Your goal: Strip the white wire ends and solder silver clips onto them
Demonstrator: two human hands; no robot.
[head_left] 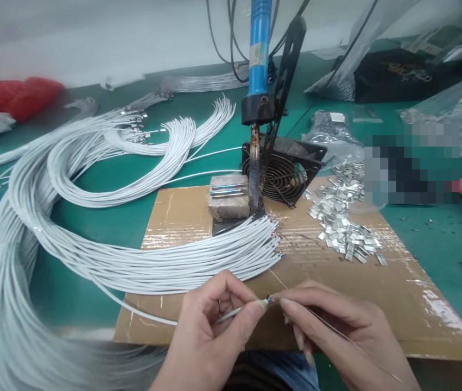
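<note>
My left hand [218,320] is closed, with thumb and forefinger pinching a white cable [153,316] close to its stripped end. Small coloured wires peek out at the tip. Facing it, my right hand [332,320] has thumb and forefinger pressed together at those wire ends; the exact grip is partly hidden. A thin metallic wire [347,334] runs along the right fingers and back over the hand. Just beyond my hands, a thick bundle of white cables [198,260] lies with its stripped ends on the cardboard sheet [377,304].
A blue-handled soldering iron [259,54] stands upright in a holder, its tip beside a block [228,203] with metal strips. Behind it sits a black fan [283,171]. Small metal pieces [348,222] are heaped at right. More coiled white cables [120,190] lie left on the green table.
</note>
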